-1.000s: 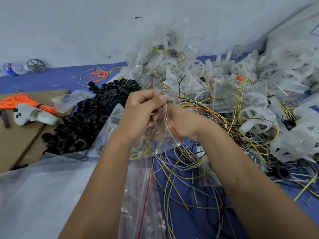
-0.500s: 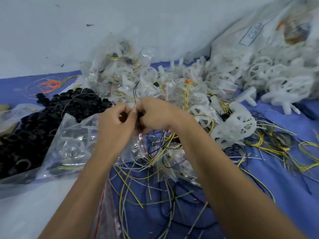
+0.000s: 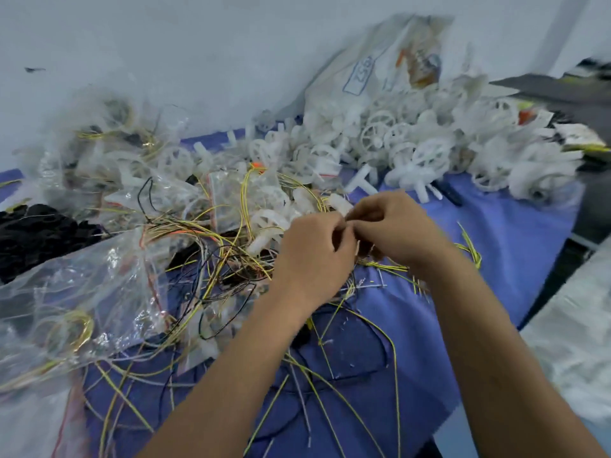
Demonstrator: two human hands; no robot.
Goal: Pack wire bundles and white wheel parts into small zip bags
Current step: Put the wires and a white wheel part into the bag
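Observation:
My left hand (image 3: 314,256) and my right hand (image 3: 393,229) meet fingertip to fingertip above the blue cloth (image 3: 515,246). Both have curled fingers pinching a small clear zip bag (image 3: 357,250); blur and the fingers hide most of it. Yellow wire ends (image 3: 386,266) stick out just under my right hand. Loose yellow, black and white wires (image 3: 330,358) sprawl below my forearms. A heap of white wheel parts (image 3: 413,147) lies behind the hands. Small filled zip bags (image 3: 125,153) pile up at the back left.
A large clear bag (image 3: 76,292) holding packed bags lies at the left. Black rings (image 3: 36,236) heap at the far left edge. A big labelled plastic sack (image 3: 363,74) leans on the wall. White sacking (image 3: 578,325) fills the right side past the cloth's edge.
The view has swung right, and both hands have moved right with the bag, away from the black rings. The bag hung open below the hands before; now it is bunched between the fingertips.

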